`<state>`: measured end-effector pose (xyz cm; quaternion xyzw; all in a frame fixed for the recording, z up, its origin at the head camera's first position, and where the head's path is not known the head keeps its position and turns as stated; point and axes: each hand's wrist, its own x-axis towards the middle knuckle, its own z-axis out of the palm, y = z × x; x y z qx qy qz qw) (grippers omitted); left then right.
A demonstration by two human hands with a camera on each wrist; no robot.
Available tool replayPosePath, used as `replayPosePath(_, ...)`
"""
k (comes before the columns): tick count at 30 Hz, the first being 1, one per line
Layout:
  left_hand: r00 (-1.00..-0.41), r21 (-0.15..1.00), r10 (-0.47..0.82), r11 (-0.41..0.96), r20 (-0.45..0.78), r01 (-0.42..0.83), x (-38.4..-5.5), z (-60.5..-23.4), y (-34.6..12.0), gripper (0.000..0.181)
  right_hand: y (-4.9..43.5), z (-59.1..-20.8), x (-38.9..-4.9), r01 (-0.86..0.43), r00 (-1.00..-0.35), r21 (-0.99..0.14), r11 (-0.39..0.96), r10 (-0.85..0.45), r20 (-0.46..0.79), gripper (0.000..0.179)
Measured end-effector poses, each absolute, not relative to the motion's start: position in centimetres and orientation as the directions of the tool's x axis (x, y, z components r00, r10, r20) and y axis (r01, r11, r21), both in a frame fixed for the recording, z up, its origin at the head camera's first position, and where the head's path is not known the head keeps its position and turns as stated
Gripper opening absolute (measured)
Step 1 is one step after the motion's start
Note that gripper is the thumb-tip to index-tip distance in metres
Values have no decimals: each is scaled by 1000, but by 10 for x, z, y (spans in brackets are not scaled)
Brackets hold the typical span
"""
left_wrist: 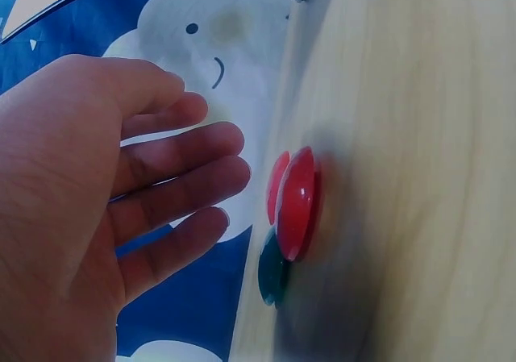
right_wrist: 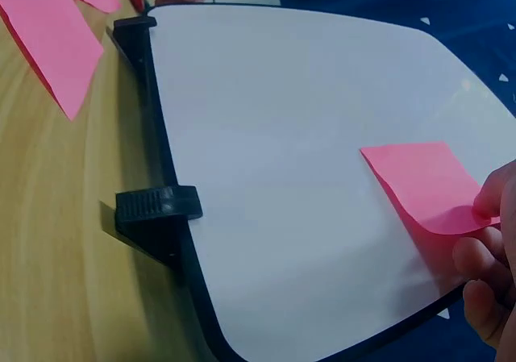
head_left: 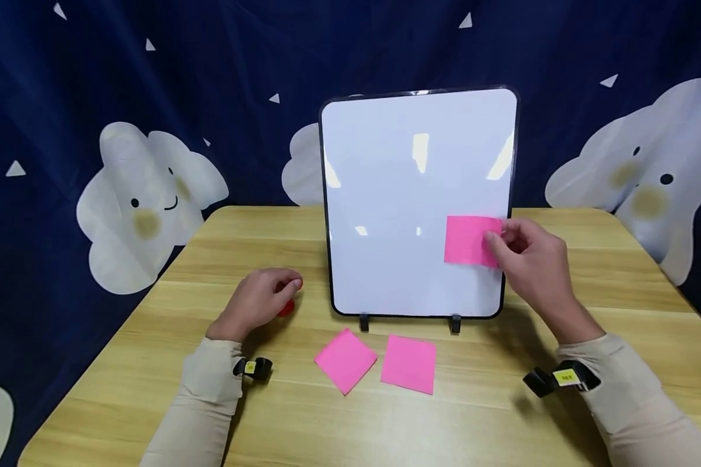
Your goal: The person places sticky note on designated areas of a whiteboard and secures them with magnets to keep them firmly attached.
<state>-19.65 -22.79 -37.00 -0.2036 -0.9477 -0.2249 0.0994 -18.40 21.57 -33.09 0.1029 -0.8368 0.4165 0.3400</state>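
Note:
My right hand point(head_left: 531, 259) pinches the right edge of a pink sticky note point(head_left: 467, 240), thumb in front, at the right side of the whiteboard point(head_left: 397, 194). In the right wrist view, that note point(right_wrist: 427, 176) bends away from the board near the thumb. My left hand point(head_left: 259, 299) hovers over the table, left of the board, with loosely bent fingers and nothing visible in them. Beside its fingertips lie red domed discs point(left_wrist: 297, 205) and a dark green one point(left_wrist: 273, 269), which look like magnets; in the head view the hand partly hides them.
Two more pink notes, a left one point(head_left: 346, 361) and a right one point(head_left: 409, 363), lie on the wooden table point(head_left: 479, 421) before the board. Small black feet point(head_left: 455, 323) support the board's lower edge. A dark blue curtain point(head_left: 245, 58) with clouds hangs behind.

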Motion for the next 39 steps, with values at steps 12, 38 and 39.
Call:
replayPosePath(12, -916, 415, 326, 818, 234, 397, -198, -369, -233, 18, 216, -339, -187, -428, -721, -592, 683, 138, 679, 17)
replayPosePath(38, -931, 445, 366, 830, 20, 336, -196, -368, -253, 18, 211, -342, -188, -337, -684, -565, 753, 216, 696, 28)
replayPosePath(39, -930, 442, 367, 832, 15, 335, -196, -369, -253, 18, 211, -343, -188, -340, -680, -562, 754, 215, 701, 28)
